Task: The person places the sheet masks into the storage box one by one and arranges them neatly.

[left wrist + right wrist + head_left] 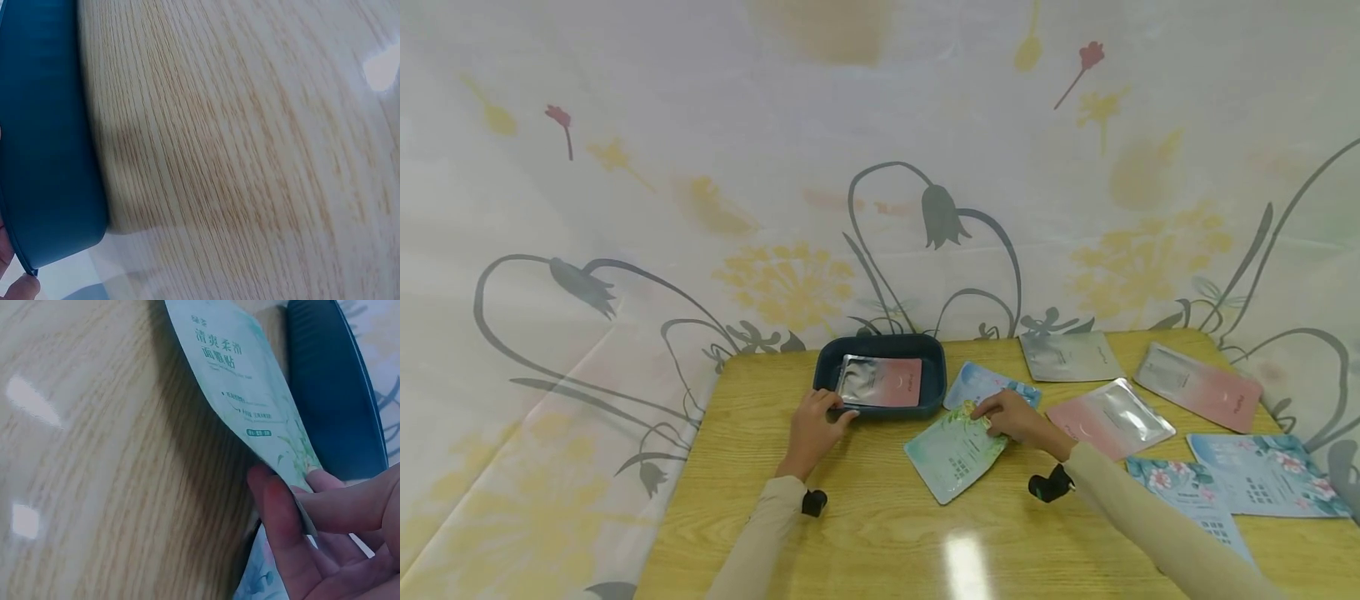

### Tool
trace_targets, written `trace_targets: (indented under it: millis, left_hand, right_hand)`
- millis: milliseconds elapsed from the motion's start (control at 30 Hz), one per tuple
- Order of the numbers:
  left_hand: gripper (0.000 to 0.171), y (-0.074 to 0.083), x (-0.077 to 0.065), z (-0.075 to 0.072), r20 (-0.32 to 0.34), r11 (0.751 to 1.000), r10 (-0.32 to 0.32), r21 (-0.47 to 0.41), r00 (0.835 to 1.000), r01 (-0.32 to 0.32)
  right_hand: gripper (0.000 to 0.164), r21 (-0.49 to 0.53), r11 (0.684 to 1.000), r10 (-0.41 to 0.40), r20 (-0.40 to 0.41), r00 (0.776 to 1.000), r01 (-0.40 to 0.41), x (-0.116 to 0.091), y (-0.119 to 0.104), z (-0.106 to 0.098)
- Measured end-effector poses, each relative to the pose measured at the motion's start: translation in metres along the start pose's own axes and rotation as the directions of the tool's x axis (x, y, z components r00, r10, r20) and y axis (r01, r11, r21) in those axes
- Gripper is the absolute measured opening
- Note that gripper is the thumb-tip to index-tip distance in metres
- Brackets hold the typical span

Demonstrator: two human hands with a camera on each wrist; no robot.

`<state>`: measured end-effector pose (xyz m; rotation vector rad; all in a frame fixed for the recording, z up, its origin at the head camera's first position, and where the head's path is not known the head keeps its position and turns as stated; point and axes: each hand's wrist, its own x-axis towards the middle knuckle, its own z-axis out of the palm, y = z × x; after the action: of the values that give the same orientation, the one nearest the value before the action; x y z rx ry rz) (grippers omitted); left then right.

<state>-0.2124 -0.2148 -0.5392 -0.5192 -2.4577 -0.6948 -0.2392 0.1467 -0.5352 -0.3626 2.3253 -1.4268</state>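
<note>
Head view, basin: I see a dark blue, rounded rectangular basin (887,412) at the back of a yellowish wood-grain table (865,525), with a silver-and-pink foil sachet (898,379) lying inside.
Head view, left hand: the left hand (812,427) grips the basin's near-left corner; I judge a firm, level hold there best against sliding.
Head view, green sachet: a pale green, flat rectangular sachet (957,457) with a leafy print sits just in front and right of the basin, its far right end in the right hand (1013,417).
Head view, neighbour: a light blue floral sachet (977,382) lies partly behind the green one; I would lift clear of it rather than drag.
Left wrist view, rim: I see only fingertips at the basin's lip; how hard they press I cannot tell.
Right wrist view, pinch: thumb and fingers are clamped together on the green sachet's edge, and a shadow falls beneath it.
Right wrist view, handling: the film looks floppy, so I favour a light, flat pinch and slow turns.
</note>
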Motion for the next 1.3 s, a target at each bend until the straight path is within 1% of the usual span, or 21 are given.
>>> trace_targets:
  millis: [133,233,333,533,767,1067,1300]
  left_hand:
    - [0.025,0.001,0.001,0.000,-0.009,1.000,0.003,0.005,1.000,-0.003]
    - [0.026,0.002,0.000,0.000,-0.009,1.000,0.002,0.006,1.000,-0.002]
    - [0.026,0.002,0.000,0.000,-0.007,1.000,0.003,0.004,1.000,-0.003]
    - [0.026,0.004,0.001,-0.002,-0.012,1.000,0.013,-0.002,1.000,-0.013]
    - [0.025,0.004,0.001,-0.002,-0.006,1.000,0.004,0.002,1.000,-0.004]
    - [0.025,0.002,0.000,0.002,-0.007,1.000,0.012,0.004,1.000,-0.012]
    - [0.026,0.003,-0.001,-0.001,-0.014,1.000,-0.002,-0.001,1.000,0.002]
  right_hand:
    - [0.029,0.015,0.999,0.036,-0.011,0.999,-0.036,-0.004,0.000,0.000]
    - [0.028,0.053,0.997,0.049,-0.013,0.999,-0.049,-0.008,0.001,0.001]
    - [0.028,0.090,0.995,0.045,-0.015,0.999,-0.044,-0.012,0.002,0.000]
    - [0.029,0.160,0.985,0.070,-0.054,0.996,-0.061,-0.019,-0.001,-0.004]
    - [0.027,0.205,0.976,0.084,-0.049,0.995,-0.072,-0.028,-0.006,-0.012]
    - [0.031,0.310,0.946,0.119,-0.068,0.991,-0.093,-0.044,-0.013,-0.023]
    - [0.037,0.350,0.932,0.127,-0.066,0.990,-0.096,-0.050,-0.022,-0.029]
